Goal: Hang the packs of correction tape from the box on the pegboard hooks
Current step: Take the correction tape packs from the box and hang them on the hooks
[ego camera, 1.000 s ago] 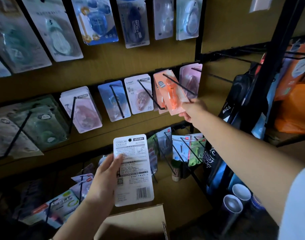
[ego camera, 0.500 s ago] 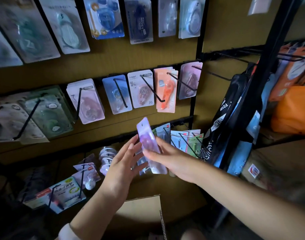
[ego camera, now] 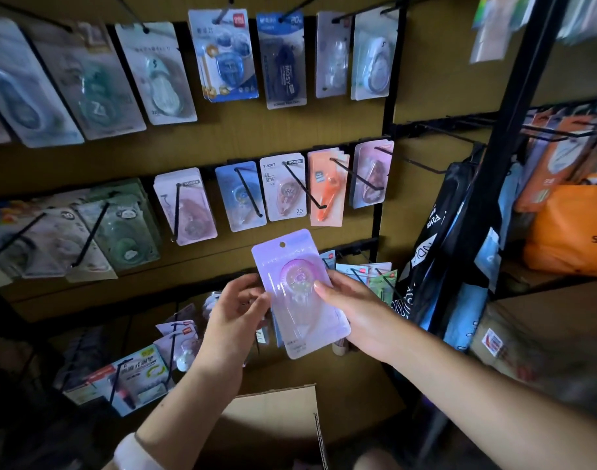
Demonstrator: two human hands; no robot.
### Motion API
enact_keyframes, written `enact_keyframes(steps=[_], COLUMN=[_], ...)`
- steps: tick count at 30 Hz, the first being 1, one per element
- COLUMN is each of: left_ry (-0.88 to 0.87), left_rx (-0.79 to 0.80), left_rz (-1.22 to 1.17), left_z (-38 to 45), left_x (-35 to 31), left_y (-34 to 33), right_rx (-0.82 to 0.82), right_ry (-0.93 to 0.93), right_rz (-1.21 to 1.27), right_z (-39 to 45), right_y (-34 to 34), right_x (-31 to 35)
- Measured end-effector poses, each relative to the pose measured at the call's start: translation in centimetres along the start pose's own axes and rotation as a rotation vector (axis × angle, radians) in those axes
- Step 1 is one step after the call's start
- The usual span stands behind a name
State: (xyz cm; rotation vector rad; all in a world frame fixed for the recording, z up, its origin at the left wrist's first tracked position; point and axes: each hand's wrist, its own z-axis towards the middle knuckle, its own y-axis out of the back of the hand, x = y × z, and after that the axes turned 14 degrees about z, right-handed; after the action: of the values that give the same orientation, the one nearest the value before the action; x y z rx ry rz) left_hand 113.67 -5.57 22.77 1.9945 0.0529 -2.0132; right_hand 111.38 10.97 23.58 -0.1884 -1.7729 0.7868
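Much of the lilac pack (ego camera: 299, 293) is plain to see, face out and tilted a little, but its lower right corner and back are covered by the right hand (ego camera: 353, 312), whose thumb lies on the clear bubble while the fingers curl behind the card. The left hand (ego camera: 237, 312) pinches the pack's left edge; its fingertips slip behind the card and cannot be made out. Small print on the pack is too blurred to read. Below the pack, only a flap and one edge of the cardboard box (ego camera: 280, 412) show, the rest being cut off by the frame and the forearms. Left of the pack, the hanging packs smear into blur. Just above the pack, a row of packs hangs on black hooks (ego camera: 307, 191) from the brown pegboard (ego camera: 222, 137), an orange pack (ego camera: 326, 188) among them. Right of the pack stand a black rack post (ego camera: 514, 110) and an orange bag (ego camera: 568, 228), in dim light.
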Motion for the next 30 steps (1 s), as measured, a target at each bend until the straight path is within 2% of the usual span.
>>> enact_keyframes(steps=[3,10,17,19,24,30], left_ry=[0.065,0.078,0.081,0.082,0.067,0.087], left_rx=[0.068,0.150,0.248,0.233,0.113,-0.023], left_rz=[0.023,-0.136,-0.291,-0.300,-0.242,-0.239], left_z=[-0.5,-1.1,-1.7,-1.8,-2.2,-2.3], left_x=[-0.3,-1.1,-1.2,-1.4,-1.9,-1.6], left_y=[0.0,0.3,0.7,1.0,2.2,4.2], right_rx=[0.018,0.019,-0.004,-0.028,-0.066,-0.049], right_ry=[-0.008,-0.001,-0.006,0.011,0.136,0.228], right_rz=[0.011,0.015,-0.093,-0.200,-0.712,-0.810], right_z=[-0.4,-1.0,-1.3,-1.1,-0.7,-0.3], right_y=[-0.2,0.3,0.7,0.5,-0.9,-2.3], right_x=[0.1,0.3,0.3,0.2,0.7,0.4])
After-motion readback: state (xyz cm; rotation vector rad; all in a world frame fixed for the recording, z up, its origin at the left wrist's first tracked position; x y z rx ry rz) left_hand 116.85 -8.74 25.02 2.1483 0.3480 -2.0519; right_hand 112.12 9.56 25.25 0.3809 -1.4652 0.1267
